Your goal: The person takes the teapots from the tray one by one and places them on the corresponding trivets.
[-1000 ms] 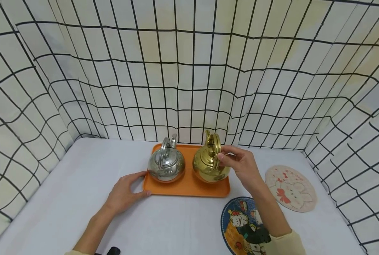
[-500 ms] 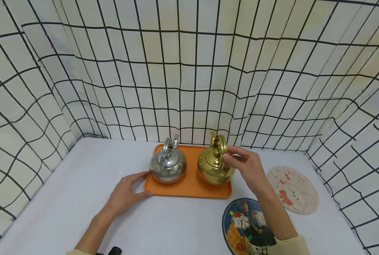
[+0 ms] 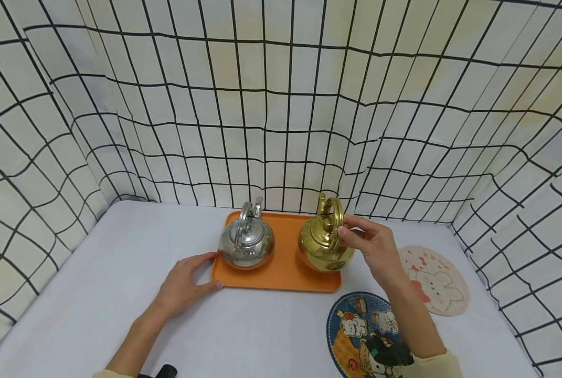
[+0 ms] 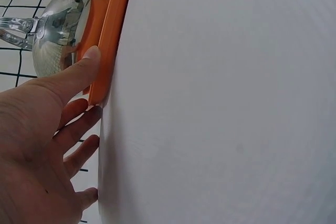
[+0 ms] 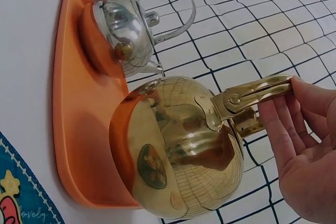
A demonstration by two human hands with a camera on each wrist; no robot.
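An orange tray (image 3: 285, 281) holds a silver teapot (image 3: 247, 242) on its left part. My left hand (image 3: 183, 286) grips the tray's near left corner; in the left wrist view the thumb (image 4: 84, 72) lies against the rim, the other fingers spread around the corner. My right hand (image 3: 372, 247) holds the raised handle of a gold teapot (image 3: 323, 244) between thumb and fingers. That teapot is over the tray's right end, its body reaching past the edge in the head view. The right wrist view shows the gold teapot (image 5: 178, 150) upright, its underside partly reflecting orange; whether it touches the tray I cannot tell.
A blue round mat (image 3: 356, 328) with cartoon prints lies near the right forearm, partly covered. Farther right is a pale pink round mat (image 3: 436, 283). A white cloth (image 3: 262, 331) covers the table, and a black-gridded curtain (image 3: 281, 105) stands around the back and sides.
My right hand has moved the gold teapot rightward, away from the silver one and toward the tray's right end. My left hand has stayed at the tray's corner.
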